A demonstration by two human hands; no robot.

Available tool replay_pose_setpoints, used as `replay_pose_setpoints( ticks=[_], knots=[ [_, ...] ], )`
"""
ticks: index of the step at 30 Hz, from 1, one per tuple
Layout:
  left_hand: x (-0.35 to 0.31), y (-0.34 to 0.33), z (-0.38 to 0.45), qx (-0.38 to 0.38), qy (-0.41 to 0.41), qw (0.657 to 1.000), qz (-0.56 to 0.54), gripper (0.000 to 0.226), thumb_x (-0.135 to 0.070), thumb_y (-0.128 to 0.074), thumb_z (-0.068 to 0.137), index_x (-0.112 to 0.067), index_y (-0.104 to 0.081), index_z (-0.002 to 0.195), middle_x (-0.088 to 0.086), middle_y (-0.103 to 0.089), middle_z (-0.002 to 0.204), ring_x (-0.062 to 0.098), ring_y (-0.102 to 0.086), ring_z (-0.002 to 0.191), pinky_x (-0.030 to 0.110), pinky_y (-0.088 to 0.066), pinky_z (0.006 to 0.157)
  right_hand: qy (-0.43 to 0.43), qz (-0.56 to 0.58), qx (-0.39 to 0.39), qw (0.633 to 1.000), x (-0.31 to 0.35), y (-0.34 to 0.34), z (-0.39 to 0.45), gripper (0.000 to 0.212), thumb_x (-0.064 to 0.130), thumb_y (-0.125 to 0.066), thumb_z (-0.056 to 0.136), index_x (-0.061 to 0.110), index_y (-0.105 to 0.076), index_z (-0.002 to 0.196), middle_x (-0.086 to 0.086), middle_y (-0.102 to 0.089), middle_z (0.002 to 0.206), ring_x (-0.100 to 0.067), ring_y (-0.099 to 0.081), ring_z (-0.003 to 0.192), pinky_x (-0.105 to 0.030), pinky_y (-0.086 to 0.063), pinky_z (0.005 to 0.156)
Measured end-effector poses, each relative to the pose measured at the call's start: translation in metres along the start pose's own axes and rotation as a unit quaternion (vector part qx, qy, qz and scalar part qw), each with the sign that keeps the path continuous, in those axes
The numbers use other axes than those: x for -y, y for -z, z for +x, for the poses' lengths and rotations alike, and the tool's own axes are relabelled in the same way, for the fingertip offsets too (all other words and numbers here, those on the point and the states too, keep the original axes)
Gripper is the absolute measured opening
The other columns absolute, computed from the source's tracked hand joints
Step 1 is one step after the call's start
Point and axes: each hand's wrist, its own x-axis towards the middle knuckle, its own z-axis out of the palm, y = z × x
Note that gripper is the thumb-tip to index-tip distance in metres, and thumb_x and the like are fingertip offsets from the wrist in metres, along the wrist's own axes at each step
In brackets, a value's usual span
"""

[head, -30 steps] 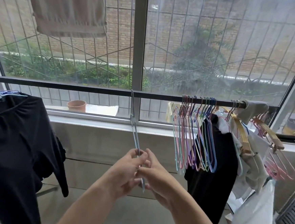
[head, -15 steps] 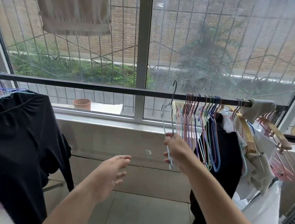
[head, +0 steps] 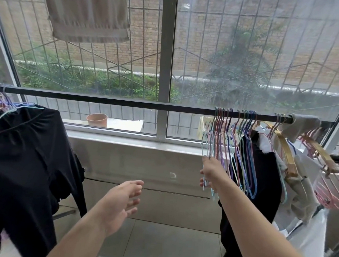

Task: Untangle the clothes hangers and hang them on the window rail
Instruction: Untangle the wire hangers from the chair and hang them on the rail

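Observation:
A dark window rail (head: 126, 101) runs across the window at mid height. Several thin coloured wire hangers (head: 237, 154) hang bunched on its right part. My right hand (head: 211, 172) grips the leftmost pale hanger (head: 206, 143) of that bunch, whose hook sits on the rail. My left hand (head: 121, 203) hovers lower in the middle, fingers relaxed, holding nothing.
A black garment (head: 19, 167) hangs at the left on the rail, another black garment (head: 261, 186) behind the bunch. Wooden hangers (head: 284, 149) and pink hangers (head: 329, 193) with pale clothes crowd the far right. A beige towel (head: 88, 10) hangs above; a clay pot (head: 97, 119) stands outside.
Both hands held the hanger in the middle a second ago. My left hand let go and dropped; my right hand carried the hanger right and hooked it onto the rail beside the bunch.

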Motion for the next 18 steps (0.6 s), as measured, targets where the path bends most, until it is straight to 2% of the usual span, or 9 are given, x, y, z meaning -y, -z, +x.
replay_pose_setpoints(
  ticks=[3,5,7,9,11,12,14,16,18],
  knots=[
    [0.004,-0.005,-0.001,-0.001,0.006,1.000,-0.004,0.022,-0.018,-0.055,0.102,-0.017,-0.070,0.119,0.012,-0.061,0.123,0.030,-0.059,0.109,0.047,-0.046,0.105,0.018,-0.052,-0.020,0.998,-0.006,0.001,0.004,0.052,0.047,-0.040,0.105,0.010,-0.042,0.142,-0.016,-0.059,0.126,-0.030,-0.063,0.099,-0.045,-0.057,0.083],
    [0.006,-0.008,0.000,-0.005,0.012,1.000,-0.004,0.023,-0.018,-0.054,0.102,-0.016,-0.070,0.119,0.012,-0.061,0.120,0.030,-0.058,0.106,0.046,-0.046,0.103,0.056,-0.138,-0.044,0.988,-0.002,0.007,-0.004,0.052,0.043,-0.048,0.104,0.011,-0.040,0.144,-0.014,-0.058,0.127,-0.029,-0.063,0.103,-0.045,-0.057,0.086],
    [0.011,-0.010,-0.002,-0.015,0.020,1.000,-0.005,0.023,-0.018,-0.054,0.103,-0.015,-0.069,0.120,0.012,-0.061,0.118,0.029,-0.058,0.105,0.044,-0.047,0.099,0.127,-0.248,-0.088,0.956,0.000,0.012,-0.016,0.052,0.034,-0.051,0.103,0.007,-0.036,0.145,-0.015,-0.061,0.119,-0.032,-0.063,0.104,-0.045,-0.054,0.088],
    [0.017,-0.008,-0.003,-0.025,0.028,0.999,-0.005,0.023,-0.018,-0.054,0.103,-0.015,-0.068,0.120,0.013,-0.061,0.120,0.031,-0.059,0.109,0.046,-0.046,0.103,0.228,-0.305,-0.171,0.909,-0.001,0.013,-0.029,0.047,0.021,-0.050,0.102,0.002,-0.036,0.144,-0.014,-0.063,0.100,-0.031,-0.062,0.089,-0.039,-0.050,0.072],
    [0.025,-0.003,-0.004,-0.044,0.044,0.998,-0.008,0.023,-0.019,-0.053,0.103,-0.016,-0.068,0.120,0.014,-0.062,0.126,0.035,-0.060,0.118,0.047,-0.044,0.108,0.307,-0.307,-0.226,0.872,0.000,0.004,-0.039,0.040,0.009,-0.050,0.098,0.000,-0.046,0.137,-0.015,-0.064,0.101,-0.030,-0.061,0.089,-0.035,-0.047,0.069],
    [0.030,0.002,-0.006,-0.050,0.049,0.997,-0.010,0.023,-0.020,-0.053,0.103,-0.016,-0.068,0.120,0.015,-0.063,0.128,0.036,-0.060,0.120,0.048,-0.045,0.108,0.327,-0.297,-0.225,0.869,0.001,-0.005,-0.044,0.038,0.006,-0.051,0.096,0.000,-0.050,0.134,-0.016,-0.064,0.106,-0.031,-0.061,0.093,-0.035,-0.047,0.073],
    [0.038,0.014,-0.012,-0.065,0.058,0.996,-0.018,0.023,-0.019,-0.052,0.104,-0.015,-0.068,0.120,0.015,-0.065,0.127,0.033,-0.064,0.114,0.047,-0.047,0.105,0.338,-0.272,-0.163,0.886,-0.001,-0.029,-0.058,0.038,0.004,-0.052,0.093,0.004,-0.056,0.131,-0.016,-0.065,0.117,-0.033,-0.061,0.103,-0.039,-0.048,0.083],
    [0.048,0.031,-0.024,-0.086,0.070,0.993,-0.030,0.023,-0.018,-0.051,0.104,-0.013,-0.068,0.120,0.014,-0.066,0.123,0.030,-0.066,0.106,0.046,-0.050,0.102,0.340,-0.278,-0.063,0.896,-0.009,-0.058,-0.077,0.039,0.003,-0.053,0.088,0.009,-0.062,0.125,-0.013,-0.065,0.119,-0.033,-0.059,0.109,-0.038,-0.046,0.090],
    [0.062,0.064,-0.051,-0.110,0.068,0.989,-0.067,0.023,-0.017,-0.051,0.104,-0.012,-0.068,0.119,0.013,-0.066,0.118,0.029,-0.065,0.105,0.045,-0.051,0.100,0.358,-0.300,0.034,0.884,-0.024,-0.101,-0.104,0.029,-0.002,-0.050,0.082,0.011,-0.065,0.103,-0.009,-0.064,0.107,-0.031,-0.058,0.101,-0.034,-0.041,0.081]
  ],
)
